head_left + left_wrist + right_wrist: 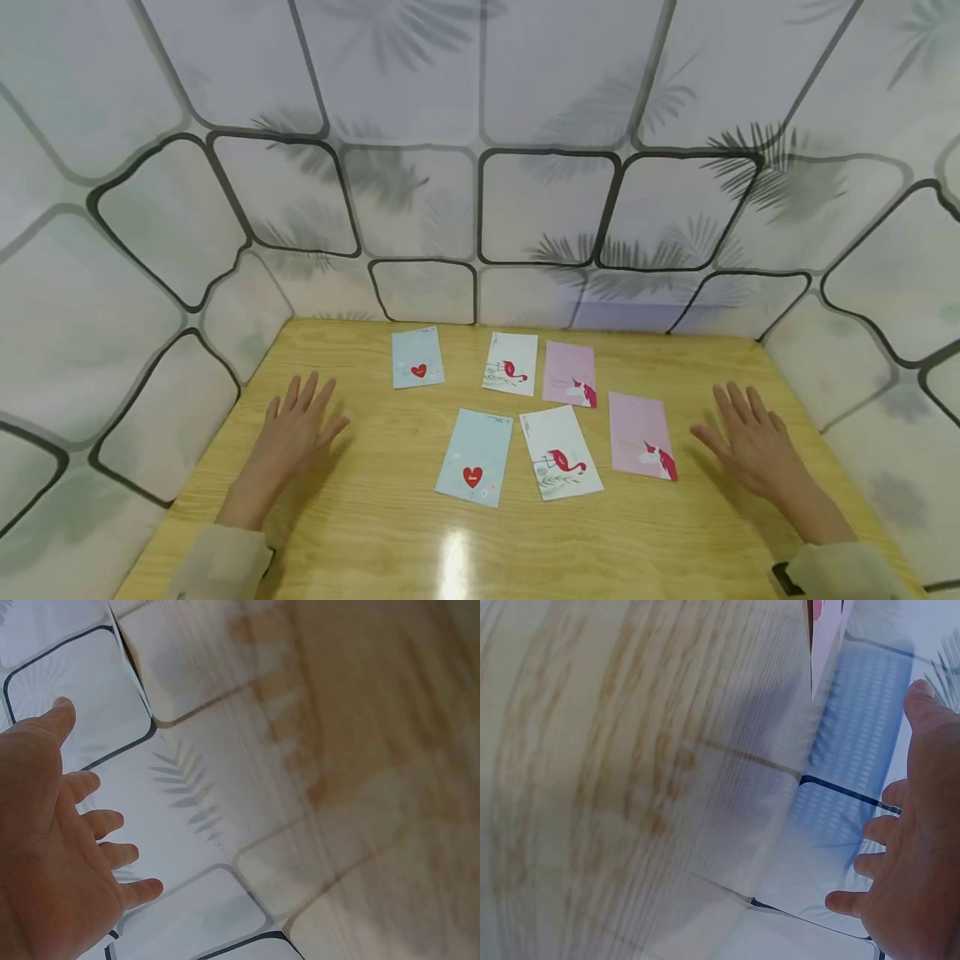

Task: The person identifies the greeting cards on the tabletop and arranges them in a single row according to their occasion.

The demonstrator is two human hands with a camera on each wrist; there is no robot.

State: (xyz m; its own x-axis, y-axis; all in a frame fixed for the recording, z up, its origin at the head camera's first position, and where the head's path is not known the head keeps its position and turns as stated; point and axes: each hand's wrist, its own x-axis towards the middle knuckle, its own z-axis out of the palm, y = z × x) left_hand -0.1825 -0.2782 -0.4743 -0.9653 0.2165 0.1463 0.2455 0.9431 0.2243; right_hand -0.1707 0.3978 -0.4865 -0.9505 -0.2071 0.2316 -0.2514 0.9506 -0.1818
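Note:
My left hand [295, 425] is over the left side of the wooden table with its fingers spread, holding nothing. On the right side, my right hand [753, 446] is spread the same way, nearest to a pink unicorn card [637, 435]. Beside that card lie a white flamingo card [561, 454] and a light blue heart card [474, 457]. Behind them is a second row: a smaller blue heart card [417, 357], a white flamingo card [510, 363] and a pink unicorn card [570, 373]. Both wrist views show an empty palm with straight fingers.
The glossy wooden table [360, 533] reflects a bright light near its front. White walls [420, 200] with dark outlined shapes and leaf prints enclose it at the back and both sides.

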